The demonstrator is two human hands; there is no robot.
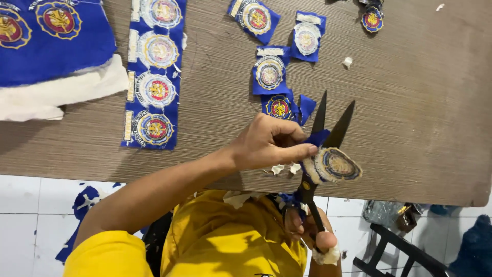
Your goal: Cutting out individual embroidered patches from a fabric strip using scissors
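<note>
Pinching the round embroidered patch (335, 165) between left-hand (269, 142) fingers at its blue fringe, we held it over the bench's near edge. It looked light and floppy, best gripped close to the cut. Our right hand (307, 231) was curled around the scissors (325, 128), blades open.

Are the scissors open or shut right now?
Open: the scissors' two black blades spread in a V above the round patch held by the left hand.

Blue badge strip (154, 77) on wood table (410, 102); loose badges (270, 72); black chair (400, 251) w/ floor.
</note>
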